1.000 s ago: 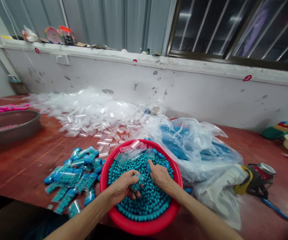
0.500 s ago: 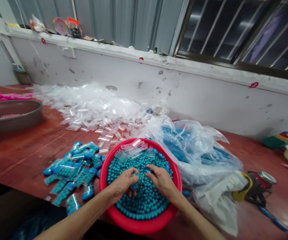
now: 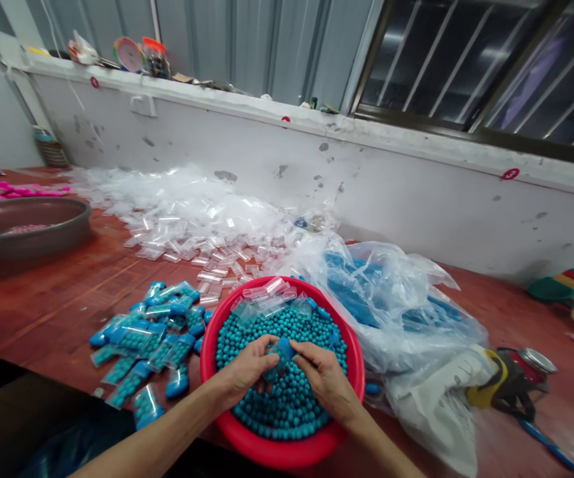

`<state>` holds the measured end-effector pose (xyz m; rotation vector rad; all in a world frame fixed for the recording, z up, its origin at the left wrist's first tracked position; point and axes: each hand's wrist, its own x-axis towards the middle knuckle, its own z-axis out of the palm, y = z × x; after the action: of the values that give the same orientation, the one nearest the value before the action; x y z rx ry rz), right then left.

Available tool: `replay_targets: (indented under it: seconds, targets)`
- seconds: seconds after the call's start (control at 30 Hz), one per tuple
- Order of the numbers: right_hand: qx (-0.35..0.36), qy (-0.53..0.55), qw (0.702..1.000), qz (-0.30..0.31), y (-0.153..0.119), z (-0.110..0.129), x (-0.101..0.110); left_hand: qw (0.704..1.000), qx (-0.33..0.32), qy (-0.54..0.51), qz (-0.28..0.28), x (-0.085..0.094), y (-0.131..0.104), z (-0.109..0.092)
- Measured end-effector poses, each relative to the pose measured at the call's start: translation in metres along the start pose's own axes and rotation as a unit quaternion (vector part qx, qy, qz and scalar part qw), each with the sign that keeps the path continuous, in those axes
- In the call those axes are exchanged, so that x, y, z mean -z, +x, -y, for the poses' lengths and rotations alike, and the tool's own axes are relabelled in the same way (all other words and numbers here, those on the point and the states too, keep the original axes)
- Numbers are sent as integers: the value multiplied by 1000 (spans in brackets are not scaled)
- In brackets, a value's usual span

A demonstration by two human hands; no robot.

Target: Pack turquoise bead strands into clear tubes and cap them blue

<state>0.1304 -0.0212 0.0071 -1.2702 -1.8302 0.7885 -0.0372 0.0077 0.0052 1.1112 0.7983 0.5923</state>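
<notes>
Over a red basin (image 3: pixel 208 348) full of turquoise beads (image 3: pixel 287 415), both my hands meet. My left hand (image 3: pixel 247 368) is closed around a small clear plastic case (image 3: pixel 273 369), partly hidden by the fingers; beads seem to show through it. With thumb and fingers, my right hand (image 3: pixel 325 378) pinches a blue cap (image 3: pixel 285 348) against the case's upper end. Whether the cap is fully seated I cannot tell. Several empty clear cases (image 3: pixel 267 299) lie on the beads at the basin's far side, with a few blue caps (image 3: pixel 323 313) beside them.
Filled, blue-capped cases (image 3: pixel 140 335) lie piled left of the basin. Behind is a large heap of empty clear cases (image 3: pixel 187 206). A clear bag of blue caps (image 3: pixel 351 285) sits at the right, near a white sack (image 3: pixel 436 405). A grey-brown basin (image 3: pixel 62 229) stands far left.
My right hand has brought the blue cap up and left onto the end of the case. My left hand still holds the case in nearly the same place. The view has shifted slightly.
</notes>
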Motion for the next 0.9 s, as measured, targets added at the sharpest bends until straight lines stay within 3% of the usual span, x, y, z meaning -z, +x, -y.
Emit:
replay_targets:
  seconds: [0.2,0.3,0.47,0.57,0.63,0.73,0.83,0.9]
  targets:
    - [-64,70,995,-17,4,1,-2,1000,-21,-5,1,0,0,4]
    - [-28,46,999,0,5,5,0,1000,-28,1,-11,-1,3,6]
    - [48,-104,993,0,5,12,-6,997,-41,12,-57,-1,7,7]
    - [80,-150,985,36,6,17,-2,997,-27,19,-66,2,8,8]
    - [83,-123,986,79,7,18,8,998,-10,26,-64,3,8,9]
    - [-18,22,993,113,11,11,22,998,2,36,-47,3,10,10]
    - [-147,182,969,75,14,-2,23,998,-15,48,-34,-1,9,11]
    - [-161,223,961,40,15,-6,17,997,-30,58,-35,-6,7,10]
